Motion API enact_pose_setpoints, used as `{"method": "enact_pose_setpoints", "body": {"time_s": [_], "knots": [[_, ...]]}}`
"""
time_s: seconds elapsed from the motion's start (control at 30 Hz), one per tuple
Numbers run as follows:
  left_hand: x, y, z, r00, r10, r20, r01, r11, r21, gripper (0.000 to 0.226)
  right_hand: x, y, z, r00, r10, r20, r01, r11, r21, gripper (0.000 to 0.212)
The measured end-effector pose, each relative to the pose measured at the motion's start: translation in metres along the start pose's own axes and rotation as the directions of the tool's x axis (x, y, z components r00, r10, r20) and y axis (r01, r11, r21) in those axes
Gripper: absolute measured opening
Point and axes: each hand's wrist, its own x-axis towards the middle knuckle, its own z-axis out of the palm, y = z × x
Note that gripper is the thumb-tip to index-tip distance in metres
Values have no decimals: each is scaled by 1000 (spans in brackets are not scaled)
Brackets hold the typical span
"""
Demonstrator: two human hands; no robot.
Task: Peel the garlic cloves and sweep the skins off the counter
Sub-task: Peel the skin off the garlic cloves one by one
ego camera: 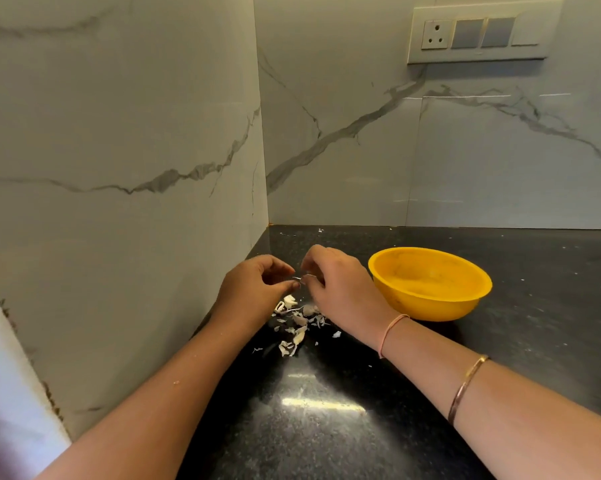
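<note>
My left hand (254, 289) and my right hand (337, 285) meet above the black counter (326, 427), fingertips pinched together on a small garlic clove (298, 279) held between them. The clove is mostly hidden by my fingers. Directly below the hands lies a loose pile of pale garlic skins (297, 323), scattered on the counter toward me. A yellow plastic bowl (430, 284) stands just right of my right hand; I cannot make out its contents.
A marble-patterned wall (119, 168) rises close on the left and meets the back wall in a corner behind the hands. A switch and socket panel (479, 32) is mounted high on the back wall. Tiny skin flecks dot the counter.
</note>
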Motion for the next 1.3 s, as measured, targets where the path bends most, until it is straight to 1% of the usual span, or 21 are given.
{"method": "enact_pose_setpoints", "body": {"time_s": [0.1, 0.2, 0.3, 0.37, 0.47, 0.57, 0.63, 0.73, 0.83, 0.97, 1.03, 1.13, 1.2, 1.3], "knots": [[-3, 3, 2, 996, 41, 73, -43, 999, 27, 28, -2, -3, -5, 999, 16, -47, -15, 1000, 22, 12], [-6, 5, 3, 995, 80, 64, -78, 996, -35, 27, -4, -4, -8, 997, 65, -37, -62, 994, 90, 18], [-7, 5, 2, 995, 92, 37, -89, 993, -78, 23, -7, -4, -8, 994, 112, 12, -112, 969, 222, 23], [-6, 4, 2, 996, 86, 18, -84, 991, -101, 24, -8, -2, -8, 988, 147, 38, -151, 932, 330, 25], [-7, 6, 2, 998, 56, 13, -52, 975, -214, 25, -8, 2, -8, 982, 184, 39, -178, 842, 510, 22], [-8, 9, 3, 998, 46, 32, -33, 946, -322, 26, -7, 3, -8, 982, 190, 10, -161, 797, 582, 17], [-8, 10, 2, 999, 34, 42, -16, 926, -377, 25, -7, 3, -7, 982, 189, -23, -139, 798, 587, 14], [-8, 11, 1, 998, 23, 56, 2, 914, -407, 21, -6, 3, -4, 979, 193, -57, -124, 798, 589, 17], [-8, 11, 1, 999, 1, 54, 24, 887, -461, 16, -6, 5, -3, 978, 196, -75, -119, 812, 572, 18], [-9, 13, 1, 997, -34, 71, 67, 852, -519, 9, -8, 4, -4, 979, 185, -83, -112, 834, 540, 12], [-10, 14, 2, 996, -50, 76, 83, 839, -538, 8, -9, 2, -4, 982, 162, -100, -92, 863, 497, 11], [-10, 15, 3, 994, -69, 89, 108, 808, -579, 7, -11, 1, -3, 980, 87, -178, -17, 932, 363, 9], [-11, 15, 2, 991, -82, 107, 131, 782, -609, 7, -11, 1, -3, 973, 45, -225, 27, 951, 308, 9], [-10, 15, 2, 988, -98, 122, 154, 762, -629, 12, -12, 0, -2, 969, 15, -248, 54, 961, 270, 7]]}}
